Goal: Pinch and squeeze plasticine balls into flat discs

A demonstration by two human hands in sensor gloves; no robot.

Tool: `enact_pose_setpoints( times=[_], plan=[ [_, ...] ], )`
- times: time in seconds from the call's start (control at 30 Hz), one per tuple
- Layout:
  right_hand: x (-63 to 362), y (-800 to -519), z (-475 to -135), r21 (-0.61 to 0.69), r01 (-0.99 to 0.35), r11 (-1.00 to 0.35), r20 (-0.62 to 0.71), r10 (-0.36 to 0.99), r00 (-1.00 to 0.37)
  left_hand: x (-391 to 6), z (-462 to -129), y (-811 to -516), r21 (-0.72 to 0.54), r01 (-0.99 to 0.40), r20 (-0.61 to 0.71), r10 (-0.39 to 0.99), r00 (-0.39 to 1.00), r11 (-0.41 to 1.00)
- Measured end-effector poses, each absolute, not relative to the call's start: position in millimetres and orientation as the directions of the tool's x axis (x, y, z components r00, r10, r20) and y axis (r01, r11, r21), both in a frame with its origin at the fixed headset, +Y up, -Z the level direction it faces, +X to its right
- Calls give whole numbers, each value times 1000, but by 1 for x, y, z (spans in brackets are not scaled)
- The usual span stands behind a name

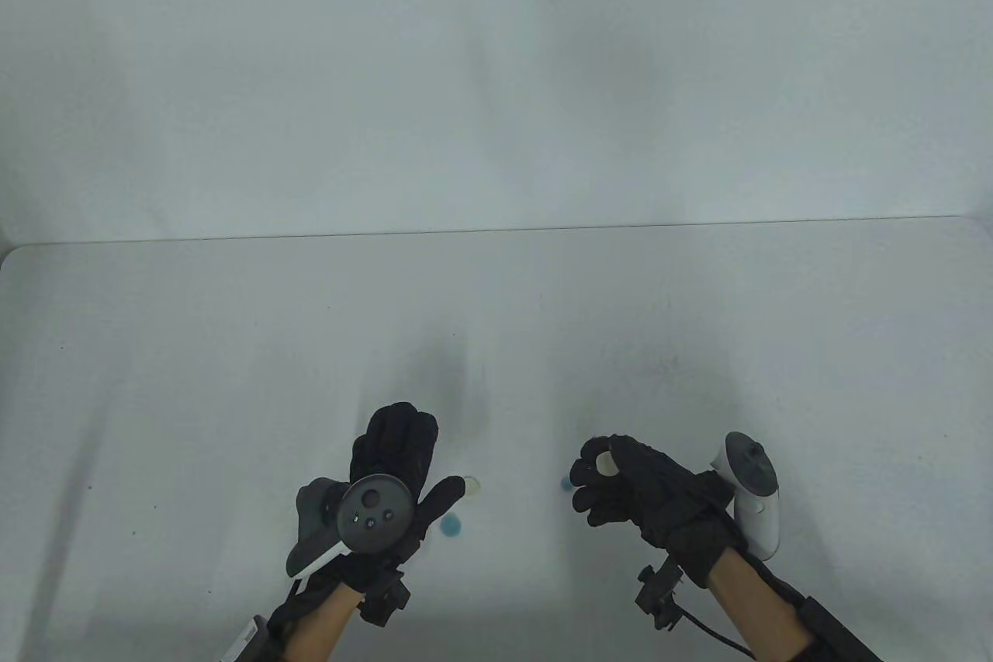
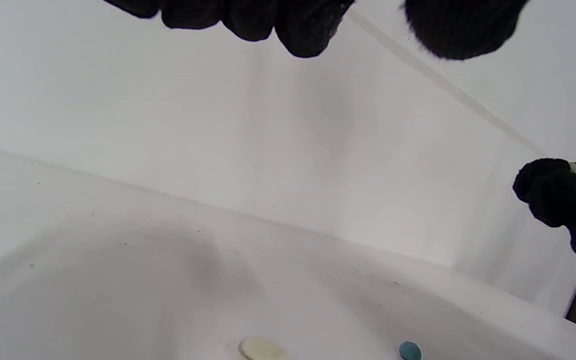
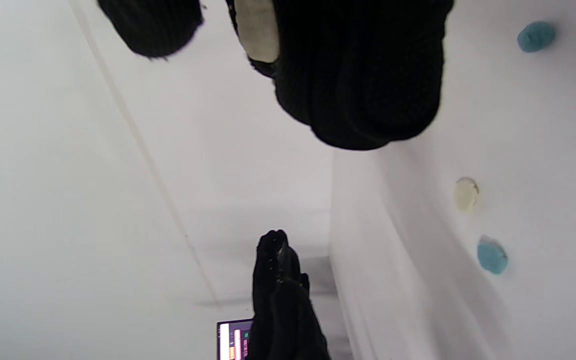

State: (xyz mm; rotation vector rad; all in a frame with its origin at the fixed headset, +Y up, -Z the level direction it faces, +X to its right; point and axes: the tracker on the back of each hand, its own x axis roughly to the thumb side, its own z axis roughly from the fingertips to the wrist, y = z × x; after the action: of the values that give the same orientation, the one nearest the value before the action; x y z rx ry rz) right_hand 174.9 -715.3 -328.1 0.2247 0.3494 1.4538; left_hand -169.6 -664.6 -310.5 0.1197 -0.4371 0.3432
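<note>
My right hand (image 1: 601,462) pinches a cream plasticine piece (image 1: 603,463) between thumb and fingers, a little above the table; it shows flattened in the right wrist view (image 3: 258,30). A small blue ball (image 1: 565,484) lies on the table just left of that hand, also seen in the right wrist view (image 3: 536,36). My left hand (image 1: 431,454) hovers with fingers spread and holds nothing. A cream disc (image 1: 471,486) lies by its thumb tip and a blue disc (image 1: 451,526) just below the thumb.
The white table (image 1: 194,382) ends at a far edge against a white wall (image 1: 496,72). The discs and ball lie between my two hands, near the front. A lit screen (image 3: 235,340) shows low in the right wrist view.
</note>
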Motion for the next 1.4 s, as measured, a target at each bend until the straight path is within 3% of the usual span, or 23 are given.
enact_pose_setpoints(
  times=[0.37, 0.77, 1.13, 1.3, 1.4],
  plan=[
    [177, -707, -327, 276, -961, -6, -36, 999, -16, -170, -311, -665, 40, -350, 436, 299, 849, 936],
    [178, -711, -327, 305, -951, 41, -91, 996, 14, -171, -311, -665, 47, -354, 435, 300, 849, 934],
    [180, -710, -326, 231, -972, -33, -92, 994, -56, -171, -311, -665, 52, -356, 436, 299, 849, 933],
    [181, -719, -327, 300, -950, 87, -144, 989, 45, -171, -311, -665, 54, -355, 435, 298, 850, 933],
    [182, -721, -327, 270, -958, 94, -157, 986, 53, -171, -311, -665, 52, -355, 435, 299, 849, 933]
  ],
)
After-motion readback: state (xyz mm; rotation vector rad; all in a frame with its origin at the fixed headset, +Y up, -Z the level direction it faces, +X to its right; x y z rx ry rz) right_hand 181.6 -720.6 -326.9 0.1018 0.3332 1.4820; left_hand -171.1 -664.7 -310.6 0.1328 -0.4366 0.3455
